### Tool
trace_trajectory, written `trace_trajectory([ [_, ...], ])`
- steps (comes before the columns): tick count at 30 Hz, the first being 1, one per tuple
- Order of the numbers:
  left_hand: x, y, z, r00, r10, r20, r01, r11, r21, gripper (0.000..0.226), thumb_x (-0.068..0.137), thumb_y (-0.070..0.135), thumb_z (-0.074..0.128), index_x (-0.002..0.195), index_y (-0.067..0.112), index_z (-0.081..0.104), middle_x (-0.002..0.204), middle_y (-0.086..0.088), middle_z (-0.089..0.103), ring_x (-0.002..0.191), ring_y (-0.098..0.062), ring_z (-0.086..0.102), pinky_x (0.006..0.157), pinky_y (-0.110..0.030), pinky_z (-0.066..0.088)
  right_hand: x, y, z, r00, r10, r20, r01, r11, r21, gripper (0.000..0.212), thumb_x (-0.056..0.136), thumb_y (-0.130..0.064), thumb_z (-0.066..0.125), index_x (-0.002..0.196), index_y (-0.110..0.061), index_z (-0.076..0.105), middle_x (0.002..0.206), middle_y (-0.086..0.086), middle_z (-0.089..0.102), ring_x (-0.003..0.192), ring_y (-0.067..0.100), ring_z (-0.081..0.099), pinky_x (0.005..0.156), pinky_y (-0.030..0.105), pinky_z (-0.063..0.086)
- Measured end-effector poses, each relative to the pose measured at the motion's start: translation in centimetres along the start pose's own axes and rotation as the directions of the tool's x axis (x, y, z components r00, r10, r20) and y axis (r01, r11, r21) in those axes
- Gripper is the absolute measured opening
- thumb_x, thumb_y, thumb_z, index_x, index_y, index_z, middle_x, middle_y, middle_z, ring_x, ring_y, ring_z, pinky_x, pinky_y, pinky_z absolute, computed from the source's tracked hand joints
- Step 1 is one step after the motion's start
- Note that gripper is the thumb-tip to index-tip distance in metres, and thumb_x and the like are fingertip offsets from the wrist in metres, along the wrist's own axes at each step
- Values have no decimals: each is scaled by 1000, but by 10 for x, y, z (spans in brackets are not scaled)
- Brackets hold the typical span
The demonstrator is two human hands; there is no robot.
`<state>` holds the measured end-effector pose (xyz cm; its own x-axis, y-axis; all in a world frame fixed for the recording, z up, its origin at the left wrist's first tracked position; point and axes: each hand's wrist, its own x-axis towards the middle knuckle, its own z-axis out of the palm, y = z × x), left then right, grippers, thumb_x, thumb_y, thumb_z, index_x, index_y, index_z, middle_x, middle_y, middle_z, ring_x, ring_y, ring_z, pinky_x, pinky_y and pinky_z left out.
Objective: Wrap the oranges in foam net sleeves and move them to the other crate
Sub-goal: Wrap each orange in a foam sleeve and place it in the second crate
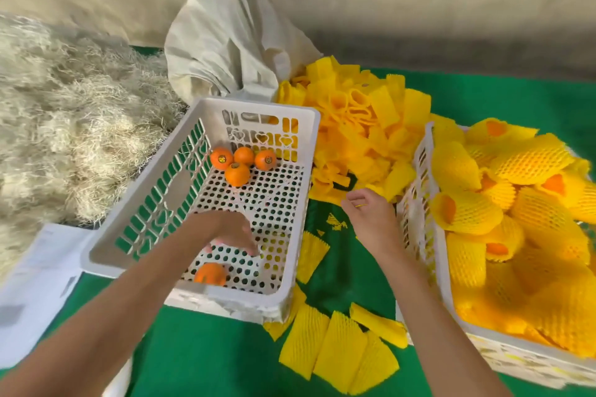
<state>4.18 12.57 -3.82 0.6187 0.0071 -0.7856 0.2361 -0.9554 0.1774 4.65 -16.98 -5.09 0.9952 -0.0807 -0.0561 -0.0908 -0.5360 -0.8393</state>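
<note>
Left hand (230, 232) reaches down into the near-empty crate (200, 106), fingers loosely spread, holding nothing, hovering just above a lone orange (210, 273) at the near end. Four more oranges (238, 163) sit clustered at the far end. Right hand (371, 216) hangs btwn the two crates over the green mat (209, 348), fingers half curled; can't tell if it pinches anything, maybe a scrap of net. Loose sleeves (338, 345) lie flat near the body, w/ a big pile (354, 126) further back. Right crate (425, 171) is heaped w/ wrapped fruit, so the job looks nearly done. Step in hand, I'd say: picking the next orange. Next move needs the left to close round that orange, and the right to grab a sleeve and open it up.
</note>
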Motion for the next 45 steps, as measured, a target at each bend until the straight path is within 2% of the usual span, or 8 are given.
trace_trajectory([
  [4, 15, -15, 21, 930, -231, 286, 189, 968, 167, 92, 78, 57, 84, 154, 24, 44, 157, -17, 42, 122, -44, 63, 84, -50, 62, 5, 44, 27, 983, 183, -19, -184, 973, -137, 23, 97, -29, 66, 118, -18, 67, 119, 0, 67, 97, 18, 62, 75, 28, 44],
  [10, 25, -21, 23, 924, -198, 326, 122, 964, 237, 63, 95, 26, 75, 151, 18, 49, 154, -18, 46, 112, -35, 71, 106, -44, 54, 7, 100, 46, 931, 361, -50, -346, 833, -432, 42, 97, -25, 65, 137, -16, 56, 140, 16, 47, 118, 40, 56, 87, 44, 52],
  [16, 34, -23, 12, 999, 30, 22, -31, 998, 56, 45, 91, 44, 75, 127, 21, 60, 126, -6, 58, 98, -27, 69, 82, -37, 62, 0, 120, 49, 961, 260, -91, -264, 774, -575, 40, 96, -18, 65, 133, -7, 53, 138, 18, 46, 122, 41, 51, 97, 47, 47],
  [25, 44, -20, 1, 921, 135, -365, -236, 940, -246, 45, 83, 49, 77, 109, 17, 58, 101, 5, 63, 86, -13, 64, 66, -30, 53, 7, 126, 39, 984, 135, -114, -176, 716, -676, 19, 102, -15, 53, 102, -5, 68, 110, 18, 57, 103, 39, 58, 80, 43, 49],
  [30, 16, 2, -4, 758, 118, -642, -479, 769, -424, 47, 86, 61, 73, 115, 26, 58, 95, 8, 61, 81, -9, 61, 63, -25, 44, 10, 117, 38, 978, 187, -90, -193, 664, -722, 21, 101, -14, 54, 102, -3, 71, 113, 16, 62, 100, 35, 63, 77, 38, 51],
  [34, -20, 36, 11, 634, 145, -760, -715, 483, -505, 41, 90, 60, 70, 106, 22, 70, 90, 4, 67, 73, -8, 62, 65, -18, 49, -6, 92, 35, 962, 147, -229, -242, 850, -469, 23, 97, -24, 61, 90, -5, 72, 91, 16, 69, 88, 35, 65, 65, 35, 49],
  [38, -54, 87, 38, 523, 168, -836, -852, 144, -504, 37, 100, 49, 61, 124, 21, 62, 110, -2, 70, 90, -20, 72, 69, -25, 56, -29, 41, 17, 940, 126, -316, -198, 958, -209, 16, 94, -34, 64, 95, -18, 68, 74, -1, 75, 51, -1, 58, 42, 13, 35],
  [45, -73, 164, 75, 718, 121, -685, -684, -61, -727, 45, 95, 54, 58, 126, 20, 59, 122, -9, 67, 105, -24, 73, 86, -51, 63, -74, -23, -32, 922, -129, -366, 95, 989, -111, 9, 94, -32, 66, 93, -23, 65, 80, -8, 69, 70, 9, 63, 58, 24, 48],
])
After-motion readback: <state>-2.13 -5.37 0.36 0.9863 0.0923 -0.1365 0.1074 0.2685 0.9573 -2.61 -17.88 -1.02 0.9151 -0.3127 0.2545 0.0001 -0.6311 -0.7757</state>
